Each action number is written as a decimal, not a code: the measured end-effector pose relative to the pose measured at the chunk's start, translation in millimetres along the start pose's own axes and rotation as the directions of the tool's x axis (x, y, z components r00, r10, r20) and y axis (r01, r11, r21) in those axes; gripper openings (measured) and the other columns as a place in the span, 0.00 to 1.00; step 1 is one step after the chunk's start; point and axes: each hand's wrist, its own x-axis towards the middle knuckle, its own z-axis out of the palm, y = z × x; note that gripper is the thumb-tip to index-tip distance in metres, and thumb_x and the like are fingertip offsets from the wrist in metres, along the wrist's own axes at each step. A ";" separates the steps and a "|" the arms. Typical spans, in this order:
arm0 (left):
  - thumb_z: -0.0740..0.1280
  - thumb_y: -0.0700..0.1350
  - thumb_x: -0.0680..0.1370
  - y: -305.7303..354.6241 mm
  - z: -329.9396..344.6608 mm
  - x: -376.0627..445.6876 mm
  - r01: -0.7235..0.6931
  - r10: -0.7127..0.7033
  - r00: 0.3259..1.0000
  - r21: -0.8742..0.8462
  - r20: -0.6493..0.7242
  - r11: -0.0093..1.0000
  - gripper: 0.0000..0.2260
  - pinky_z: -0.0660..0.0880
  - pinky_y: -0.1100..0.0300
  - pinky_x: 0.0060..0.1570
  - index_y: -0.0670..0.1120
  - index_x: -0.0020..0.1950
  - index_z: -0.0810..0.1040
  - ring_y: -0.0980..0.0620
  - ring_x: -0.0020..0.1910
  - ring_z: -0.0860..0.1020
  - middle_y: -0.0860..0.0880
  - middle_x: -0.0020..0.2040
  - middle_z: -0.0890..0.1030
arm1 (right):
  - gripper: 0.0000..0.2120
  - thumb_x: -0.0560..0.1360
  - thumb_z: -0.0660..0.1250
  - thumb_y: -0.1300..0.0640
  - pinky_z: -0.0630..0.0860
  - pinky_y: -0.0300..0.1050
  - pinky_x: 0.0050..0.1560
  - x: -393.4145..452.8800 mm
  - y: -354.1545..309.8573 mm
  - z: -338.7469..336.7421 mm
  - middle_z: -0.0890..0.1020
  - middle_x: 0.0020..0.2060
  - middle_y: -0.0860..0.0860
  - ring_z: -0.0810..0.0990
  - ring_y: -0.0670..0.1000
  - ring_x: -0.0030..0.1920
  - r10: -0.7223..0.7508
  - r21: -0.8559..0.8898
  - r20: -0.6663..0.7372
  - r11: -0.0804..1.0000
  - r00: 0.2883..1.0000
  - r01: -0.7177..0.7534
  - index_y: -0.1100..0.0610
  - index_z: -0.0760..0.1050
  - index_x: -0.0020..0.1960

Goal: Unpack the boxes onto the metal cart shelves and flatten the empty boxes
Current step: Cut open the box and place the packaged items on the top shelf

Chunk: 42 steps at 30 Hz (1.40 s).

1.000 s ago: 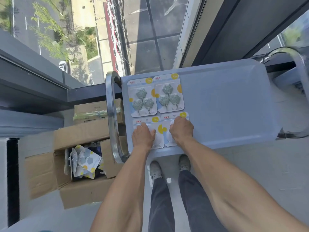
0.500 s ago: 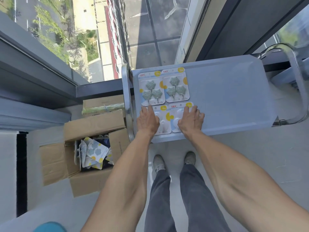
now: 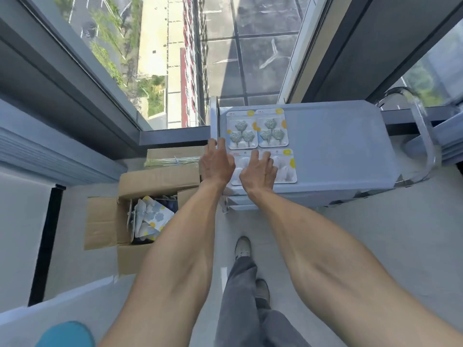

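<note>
The metal cart (image 3: 338, 151) stands at about one o'clock from the person's feet, its flat top shelf holding four hook packs in a two-by-two block at the shelf's nine o'clock end. The two far packs (image 3: 256, 128) show grey flower-shaped hooks and lie flat, side by side and touching. The two near packs (image 3: 283, 167) hold pale hooks and lie just below them, partly hidden by the hands.

The left hand (image 3: 216, 165) reaches over the cart's left edge, fingers straight and slightly spread; its fingertips lie beside the far-left pack's lower corner and the upright chrome rail (image 3: 213, 121). Whether they touch either, I cannot tell. The right hand (image 3: 259, 172) lies palm down over the near packs, its grip spread, fingers straight and fanned over the plastic, pinching nothing.

At nine o'clock from the cart, on the floor, an open cardboard box (image 3: 140, 181) sits with its flaps folded outward, more packs (image 3: 150, 219) heaped loosely inside. A second, closed box (image 3: 172, 156) sits just beyond it against the window frame. A teal object (image 3: 65, 334) shows at seven o'clock, too cropped to tell.
</note>
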 end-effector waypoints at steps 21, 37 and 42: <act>0.64 0.49 0.79 -497.4 161.0 -50.4 0.622 -0.654 0.648 0.224 0.391 0.750 0.13 0.71 0.55 0.46 0.42 0.58 0.79 0.39 0.55 0.80 0.39 0.56 0.81 | 0.10 0.77 0.61 0.60 0.74 0.48 0.47 -34.0 -177.3 409.1 0.81 0.52 0.60 0.80 0.61 0.53 -0.070 0.061 0.485 0.997 0.872 0.046 0.60 0.76 0.55; 0.61 0.44 0.80 -650.9 318.8 69.6 0.586 -0.583 0.740 0.103 0.336 0.804 0.13 0.71 0.49 0.56 0.41 0.63 0.75 0.38 0.59 0.76 0.39 0.61 0.76 | 0.11 0.80 0.64 0.55 0.66 0.47 0.41 35.1 -276.4 675.8 0.76 0.56 0.59 0.78 0.60 0.52 -0.080 -0.138 0.533 0.974 0.842 0.180 0.59 0.75 0.59; 0.59 0.45 0.78 -646.3 315.8 78.2 0.481 -0.489 0.794 0.118 0.361 0.869 0.16 0.71 0.49 0.55 0.39 0.59 0.79 0.40 0.58 0.75 0.39 0.58 0.76 | 0.08 0.78 0.61 0.62 0.65 0.47 0.38 29.0 -276.1 684.5 0.76 0.55 0.58 0.79 0.59 0.49 -0.146 -0.237 0.511 0.923 0.847 0.302 0.59 0.75 0.56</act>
